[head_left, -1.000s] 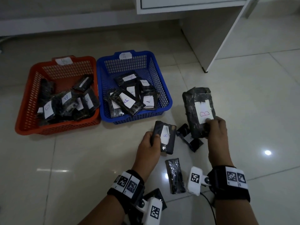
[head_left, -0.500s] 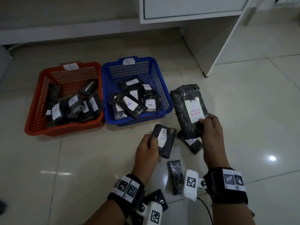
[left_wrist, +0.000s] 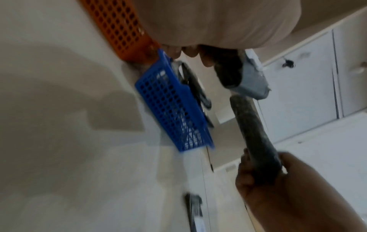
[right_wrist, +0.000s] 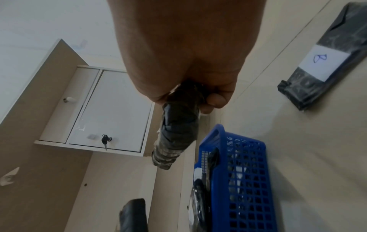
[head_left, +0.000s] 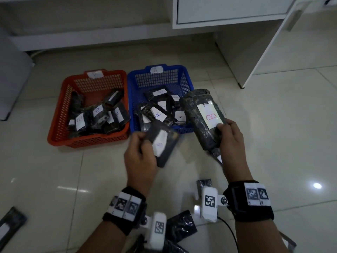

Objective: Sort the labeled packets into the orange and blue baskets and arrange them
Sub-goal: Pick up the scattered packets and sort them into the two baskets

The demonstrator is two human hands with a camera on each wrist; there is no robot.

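Two B packets in hand, baskets ahead.

Risk: our right hand (head_left: pixel 230 136) carries the large black plastic-wrapped packet with the red B label (head_left: pixel 202 115) over the blue mesh basket (head_left: pixel 188 83), tagged A; released here, it missorts. It belongs in the orange mesh basket (head_left: pixel 60 114). Grip: right fingers curl round the packet's lower end. Our left hand (head_left: pixel 140 157) clasps a small black packet, white label (head_left: pixel 162 143), blurred, before both baskets.
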